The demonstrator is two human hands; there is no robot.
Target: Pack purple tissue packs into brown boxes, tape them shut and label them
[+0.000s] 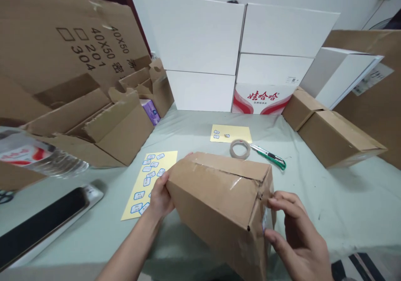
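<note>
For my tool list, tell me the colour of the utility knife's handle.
The utility knife's handle is green; it shows best in the head view.

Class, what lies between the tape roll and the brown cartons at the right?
In the head view, a green utility knife lies on the cloth between the tape roll and the brown cartons.

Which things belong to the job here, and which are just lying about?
Likely in the job:
cardboard box, in left hand, right hand at its end
pale label on that end
perhaps nearer sticker sheet, tape roll, green knife

Lying about, probably:
water bottle
purple pack
black device
</note>
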